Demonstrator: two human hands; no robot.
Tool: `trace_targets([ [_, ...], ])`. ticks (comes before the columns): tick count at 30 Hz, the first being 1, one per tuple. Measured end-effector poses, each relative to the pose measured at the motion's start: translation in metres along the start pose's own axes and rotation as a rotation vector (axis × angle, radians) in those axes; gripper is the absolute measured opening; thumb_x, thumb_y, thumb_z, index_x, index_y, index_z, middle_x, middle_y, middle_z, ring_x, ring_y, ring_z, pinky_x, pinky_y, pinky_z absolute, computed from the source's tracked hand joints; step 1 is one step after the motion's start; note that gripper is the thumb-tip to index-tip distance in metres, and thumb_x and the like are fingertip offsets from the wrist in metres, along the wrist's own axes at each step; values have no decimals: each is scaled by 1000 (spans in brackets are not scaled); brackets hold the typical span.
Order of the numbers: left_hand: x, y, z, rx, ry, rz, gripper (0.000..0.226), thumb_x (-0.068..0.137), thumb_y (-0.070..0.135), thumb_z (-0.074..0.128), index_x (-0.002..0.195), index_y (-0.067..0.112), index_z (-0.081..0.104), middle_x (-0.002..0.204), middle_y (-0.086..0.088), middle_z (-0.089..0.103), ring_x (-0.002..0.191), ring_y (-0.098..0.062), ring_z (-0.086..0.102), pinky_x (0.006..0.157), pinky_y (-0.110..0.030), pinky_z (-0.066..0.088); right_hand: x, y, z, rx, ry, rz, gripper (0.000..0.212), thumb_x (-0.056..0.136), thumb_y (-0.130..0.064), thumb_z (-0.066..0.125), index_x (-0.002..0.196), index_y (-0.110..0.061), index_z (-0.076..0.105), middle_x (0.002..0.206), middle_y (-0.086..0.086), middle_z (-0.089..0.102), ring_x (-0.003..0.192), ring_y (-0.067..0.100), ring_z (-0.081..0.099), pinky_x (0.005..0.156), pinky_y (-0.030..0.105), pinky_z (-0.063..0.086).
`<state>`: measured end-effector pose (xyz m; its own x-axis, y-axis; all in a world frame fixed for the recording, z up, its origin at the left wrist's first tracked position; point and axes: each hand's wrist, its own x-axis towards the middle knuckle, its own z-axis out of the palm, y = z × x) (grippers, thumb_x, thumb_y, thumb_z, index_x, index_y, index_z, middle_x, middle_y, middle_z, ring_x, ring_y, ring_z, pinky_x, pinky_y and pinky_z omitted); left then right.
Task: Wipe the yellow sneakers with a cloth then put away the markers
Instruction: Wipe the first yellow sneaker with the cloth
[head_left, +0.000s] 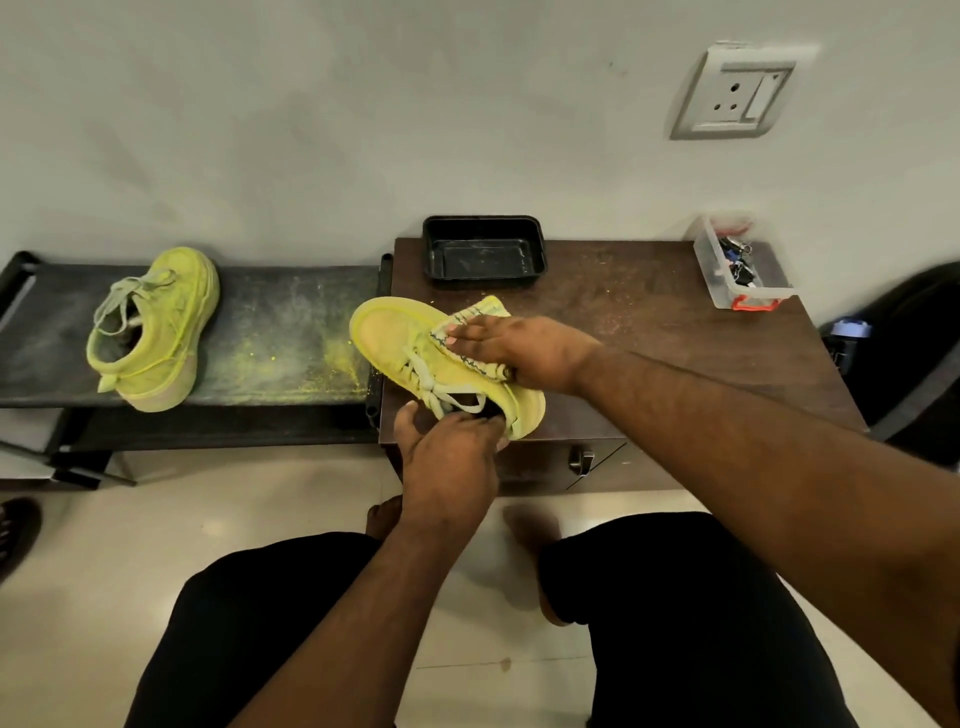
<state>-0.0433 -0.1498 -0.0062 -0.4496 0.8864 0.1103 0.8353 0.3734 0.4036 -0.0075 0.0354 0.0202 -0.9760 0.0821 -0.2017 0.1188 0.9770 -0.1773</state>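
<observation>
Left hand (452, 457) grips fabric sneaker (400, 343) collar | right hand (514, 351) flat, pressing woven cloth (470, 325)

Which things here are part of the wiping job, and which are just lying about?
In the job:
- sneaker on the wooden cabinet, steadied by the left hand
- cloth under the right hand
- second sneaker on the black bench

Lying about:
- black tray
- clear box of clips
- wall socket
</observation>
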Motion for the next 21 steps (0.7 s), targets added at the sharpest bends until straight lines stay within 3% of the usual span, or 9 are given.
trace_targets([
  [2, 2, 2, 1, -6, 8, -35, 15, 83, 17, 61, 87, 28, 69, 78, 9, 67, 89, -15, 63, 107, -45, 9, 4, 9, -10, 62, 37, 102, 80, 80, 8, 56, 147, -29, 32, 155, -8, 29, 142, 15, 27, 115, 34, 28],
  [4, 1, 2, 2, 10, -13, -56, 18, 87, 20, 56, 95, 30, 68, 85, 10, 69, 96, -14, 61, 108, -45, 6, -8, 11, -17, 257, 194, 216, 74, 77, 8, 58, 142, -25, 43, 149, -5, 39, 137, 12, 37, 114, 32, 32],
  [6, 0, 3, 2, 4, 2, -58, 19, 86, 19, 57, 96, 30, 69, 83, 9, 70, 94, -15, 61, 108, -44, 5, -37, 7, -18, 445, 333, 266, 70, 75, 15, 55, 137, -17, 50, 143, -1, 47, 125, 0, 44, 104, 16, 40],
  [8, 1, 3, 5, 0, 37, -54, 17, 83, 17, 60, 91, 29, 70, 76, 9, 68, 87, -16, 63, 106, -45, 9, -74, -3, -7, 503, 355, 242, 68, 76, 18, 54, 135, -15, 52, 138, -4, 49, 118, -6, 45, 96, 2, 36],
  [13, 3, 3, 12, -23, 77, -46, 17, 78, 13, 60, 82, 28, 67, 70, 10, 64, 82, -17, 62, 104, -50, 18, -106, -26, 41, 653, 312, 279, 82, 69, 25, 47, 138, -18, 46, 141, -9, 44, 132, -3, 37, 107, 10, 29],
  [18, 5, 4, 14, -5, 107, 9, 24, 66, 8, 73, 80, 26, 69, 70, 13, 64, 81, -15, 64, 106, -48, 16, -78, -14, 35, 820, 346, 347, 49, 86, 6, 59, 126, -22, 59, 127, -11, 59, 116, -3, 55, 102, 18, 43],
  [21, 6, 3, 13, -15, 126, 41, 24, 65, 8, 71, 81, 25, 71, 67, 11, 65, 78, -16, 65, 110, -49, 14, -48, -1, 21, 770, 288, 354, 38, 88, -3, 62, 121, -22, 65, 124, -7, 64, 111, 2, 59, 99, 24, 48],
])
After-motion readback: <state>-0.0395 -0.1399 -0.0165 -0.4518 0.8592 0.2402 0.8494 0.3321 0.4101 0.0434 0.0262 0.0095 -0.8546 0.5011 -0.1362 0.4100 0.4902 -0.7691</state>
